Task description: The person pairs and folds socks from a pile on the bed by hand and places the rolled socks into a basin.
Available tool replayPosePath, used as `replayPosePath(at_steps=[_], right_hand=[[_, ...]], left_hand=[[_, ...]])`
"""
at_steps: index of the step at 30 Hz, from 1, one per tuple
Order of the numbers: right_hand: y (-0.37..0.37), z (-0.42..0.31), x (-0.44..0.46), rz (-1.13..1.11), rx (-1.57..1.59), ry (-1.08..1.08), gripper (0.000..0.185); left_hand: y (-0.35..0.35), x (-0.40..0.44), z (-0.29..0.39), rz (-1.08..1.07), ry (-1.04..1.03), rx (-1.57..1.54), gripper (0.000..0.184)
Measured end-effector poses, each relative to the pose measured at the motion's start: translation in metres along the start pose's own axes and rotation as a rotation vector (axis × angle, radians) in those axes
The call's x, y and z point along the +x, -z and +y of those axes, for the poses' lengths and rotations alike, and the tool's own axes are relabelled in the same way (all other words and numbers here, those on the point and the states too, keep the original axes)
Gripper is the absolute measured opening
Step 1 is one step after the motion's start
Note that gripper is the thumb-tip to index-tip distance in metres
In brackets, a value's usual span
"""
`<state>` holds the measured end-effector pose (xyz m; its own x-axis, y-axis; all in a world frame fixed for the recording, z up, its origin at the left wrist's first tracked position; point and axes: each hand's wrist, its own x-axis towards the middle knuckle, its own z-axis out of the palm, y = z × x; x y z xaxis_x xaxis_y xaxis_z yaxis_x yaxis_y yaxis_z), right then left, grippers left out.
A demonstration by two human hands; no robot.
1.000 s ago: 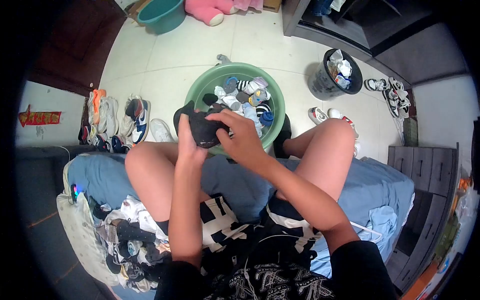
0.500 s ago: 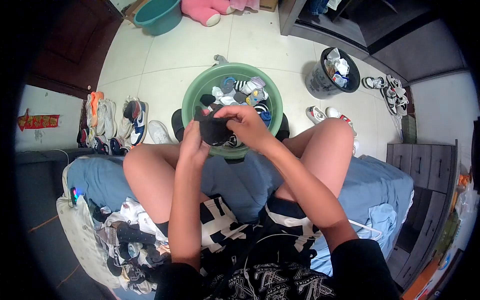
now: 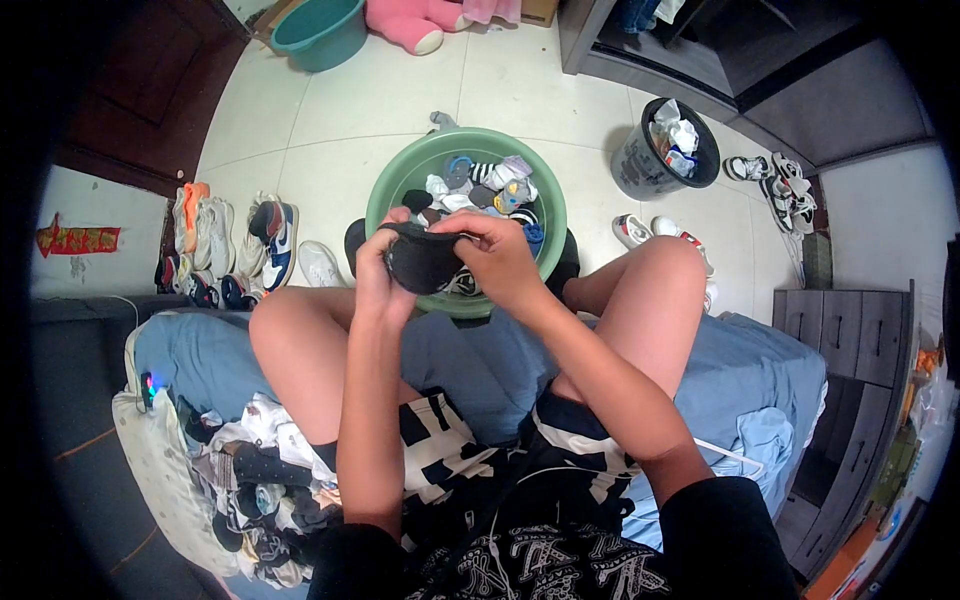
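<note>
Between my two hands a black sock (image 3: 424, 262) is held above the near edge of a green basin (image 3: 552, 190). My left hand (image 3: 382, 278) grips the sock's left side, with fingers curled round its edge. My right hand (image 3: 497, 258) pinches the upper right edge of the sock, which is spread between the hands. Inside the basin lie several socks, among them a grey-and-yellow one (image 3: 512, 193) and a striped one (image 3: 482, 173). One grey sock (image 3: 443, 121) lies at the basin's far rim.
A pile of mixed socks (image 3: 270, 490) lies on the bed (image 3: 460, 365) at left. Shoes (image 3: 280, 245) stand on the floor left of the basin, with a black bin (image 3: 640, 165) to the right. A teal basin (image 3: 320, 40) is farther back.
The black sock has gone from bunched to spread flatter between my hands, its upper edge now stretched. My right hand has shifted slightly right and stays pinched on it.
</note>
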<state>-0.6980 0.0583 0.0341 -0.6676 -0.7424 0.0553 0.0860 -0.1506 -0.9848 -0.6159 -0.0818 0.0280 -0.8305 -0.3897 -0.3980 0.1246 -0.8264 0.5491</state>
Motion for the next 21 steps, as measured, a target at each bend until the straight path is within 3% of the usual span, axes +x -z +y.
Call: replayPosePath(at_steps=[2, 4, 5, 6, 7, 11, 13, 14, 16, 19, 21], right_hand=[[0.003, 0.004, -0.001, -0.018, -0.033, -0.039, 0.033], [0.005, 0.009, 0.000, -0.038, -0.067, -0.079, 0.032], [0.006, 0.011, 0.002, 0.030, 0.182, -0.172, 0.032], [0.007, 0.013, 0.003, 0.099, 0.431, -0.264, 0.032], [0.009, 0.010, 0.002, 0.097, 0.430, -0.266, 0.032], [0.011, 0.008, 0.000, -0.020, 0.519, -0.356, 0.032], [0.005, 0.008, -0.001, -0.050, 0.565, -0.371, 0.032], [0.003, 0.007, -0.003, -0.044, 0.583, -0.391, 0.030], [0.003, 0.008, -0.004, -0.037, 0.599, -0.415, 0.028], [-0.004, 0.005, -0.005, -0.159, 0.670, -0.388, 0.027], [-0.026, -0.012, -0.014, -0.027, 0.833, -0.400, 0.025]], left_hand=[[-0.007, -0.004, 0.001, -0.002, 0.034, 0.007, 0.024], [-0.024, -0.011, 0.003, 0.129, 0.090, 0.047, 0.018], [-0.015, -0.006, 0.001, 0.129, 0.091, 0.046, 0.018], [0.002, 0.002, -0.004, 0.028, 0.110, 0.093, 0.018], [0.007, 0.006, -0.004, -0.073, 0.128, 0.139, 0.018], [0.014, 0.011, -0.003, 0.047, 0.059, 0.096, 0.020], [0.025, 0.012, 0.004, -0.144, 0.104, 0.012, 0.022], [0.028, 0.012, 0.002, -0.141, 0.102, 0.011, 0.022], [0.004, 0.004, 0.005, 0.098, 0.024, 0.109, 0.022], [0.021, 0.015, 0.002, 0.090, -0.047, 0.128, 0.023], [0.022, 0.017, -0.002, 0.111, -0.054, 0.138, 0.022]])
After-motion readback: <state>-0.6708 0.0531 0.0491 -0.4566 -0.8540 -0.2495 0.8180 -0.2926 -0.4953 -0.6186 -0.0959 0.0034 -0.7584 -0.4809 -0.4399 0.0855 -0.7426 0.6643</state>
